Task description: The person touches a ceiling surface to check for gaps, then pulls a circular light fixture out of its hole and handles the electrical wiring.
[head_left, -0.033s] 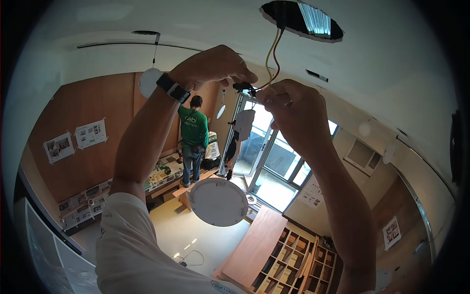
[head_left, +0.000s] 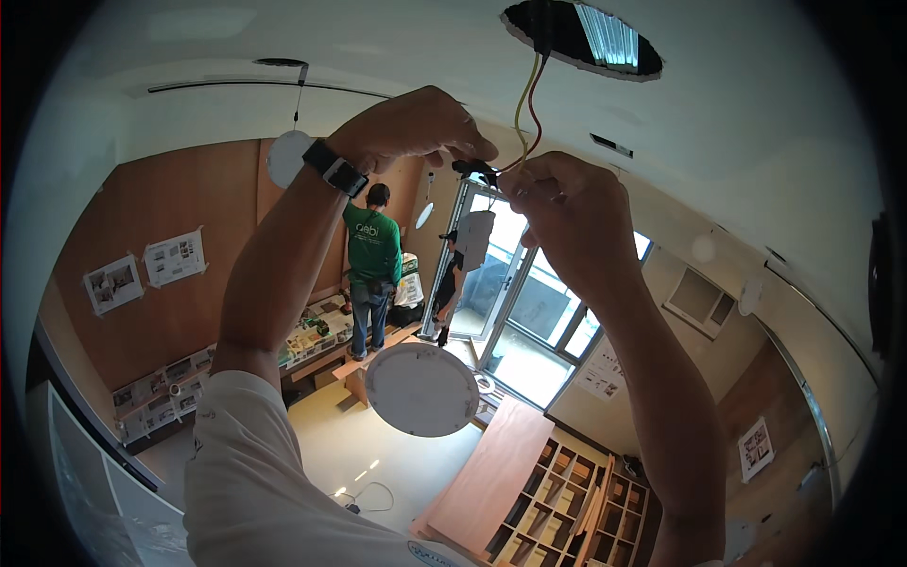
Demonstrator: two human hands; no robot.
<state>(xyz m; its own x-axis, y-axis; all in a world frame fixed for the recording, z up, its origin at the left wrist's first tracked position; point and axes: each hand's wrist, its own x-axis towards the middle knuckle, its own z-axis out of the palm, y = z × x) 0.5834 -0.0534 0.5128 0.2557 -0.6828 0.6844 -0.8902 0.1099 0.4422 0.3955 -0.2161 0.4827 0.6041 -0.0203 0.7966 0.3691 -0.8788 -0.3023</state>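
Note:
Both my arms are raised toward the ceiling. My left hand (head_left: 416,128), with a dark wristband, has its fingers closed on a small black connector (head_left: 470,168). My right hand (head_left: 576,203) pinches the ends of a yellow wire (head_left: 518,109) and a red wire (head_left: 537,113) beside that connector; its fingertips partly cover the joint. Both wires drop from a black sleeve in a cut ceiling hole (head_left: 648,64). Below the connector hangs a white box (head_left: 475,236), and lower still is a round white light panel (head_left: 422,389).
Ahead, a person in a green shirt (head_left: 374,241) faces a cluttered bench. Another person in dark clothes (head_left: 448,288) is by the glass door (head_left: 491,269). Lower right are a wooden board (head_left: 491,463) and a shelf unit (head_left: 557,482). Another round panel (head_left: 286,159) hangs left.
My right hand and the wires have shifted very slightly, while my left hand stays in place. The person by the door has moved a little and shows more beside the white box.

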